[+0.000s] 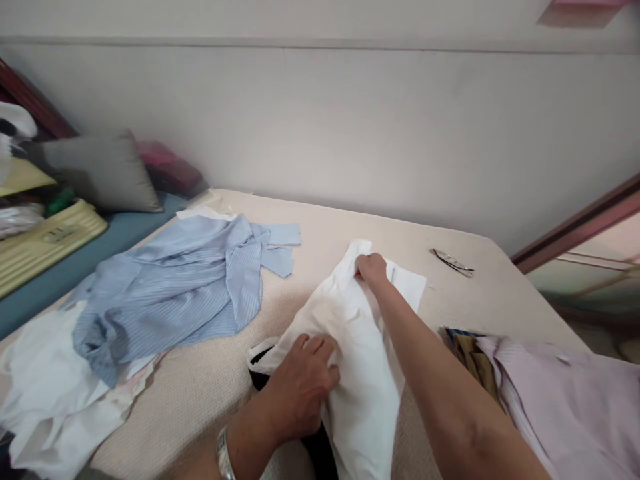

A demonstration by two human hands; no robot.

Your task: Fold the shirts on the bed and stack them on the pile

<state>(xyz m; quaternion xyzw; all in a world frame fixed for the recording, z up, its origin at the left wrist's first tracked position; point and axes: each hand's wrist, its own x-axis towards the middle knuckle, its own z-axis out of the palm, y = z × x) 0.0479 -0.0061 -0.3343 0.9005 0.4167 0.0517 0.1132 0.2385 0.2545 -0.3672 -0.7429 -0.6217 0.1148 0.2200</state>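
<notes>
A white garment (365, 373) lies bunched lengthwise on the bed in front of me; black fabric (323, 453) shows along its left side. My right hand (373, 268) is closed on the garment near its far end, with the fingers pinching the cloth. My left hand (307, 383), with a silver bracelet (225, 453) at the wrist, rests on the garment's left side. Its fingers are slightly bent and apart, pressing on the cloth. My right forearm covers part of the garment's right edge.
A blue striped shirt (185, 287) lies at left over white clothes (45, 373). Folded pinkish clothing (575, 393) sits at right. Eyeglasses (453, 263) lie near the far right of the bed (330, 223). A grey pillow (107, 170) and yellow container (55, 233) stand at far left.
</notes>
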